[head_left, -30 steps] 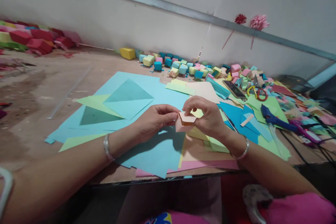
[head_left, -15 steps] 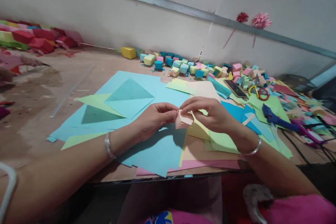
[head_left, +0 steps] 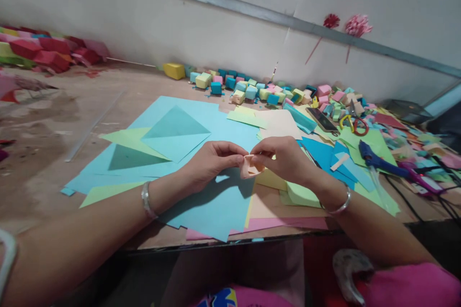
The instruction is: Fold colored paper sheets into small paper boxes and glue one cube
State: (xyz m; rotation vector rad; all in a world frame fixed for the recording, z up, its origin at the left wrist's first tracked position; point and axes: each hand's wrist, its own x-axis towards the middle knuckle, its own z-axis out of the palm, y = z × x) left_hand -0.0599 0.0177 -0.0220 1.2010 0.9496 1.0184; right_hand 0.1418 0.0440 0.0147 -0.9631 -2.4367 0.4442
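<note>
Between my hands is a small peach paper box (head_left: 247, 170), its open side facing up toward me. My left hand (head_left: 213, 163) pinches its left edge between thumb and fingers. On the other side, my right hand (head_left: 283, 156) is closed on the box's far right edge, with thumb and forefinger at the rim. Both hands hover over blue paper sheets (head_left: 212, 211) spread on the table. A folded blue sheet (head_left: 176, 136) and a green folded sheet (head_left: 135, 141) lie left of the box.
Small colored paper boxes (head_left: 252, 91) line the wall, and larger red ones (head_left: 54, 60) pile at far left. A phone (head_left: 321, 120), scissors (head_left: 355, 124), a blue glue gun (head_left: 382, 163) and cables (head_left: 405, 199) lie to the right. A clear strip (head_left: 93, 127) lies left.
The peach paper box has tipped so its hollow inside shows more. My right fingers have moved down onto its rim. At far left, a hand has left the view.
</note>
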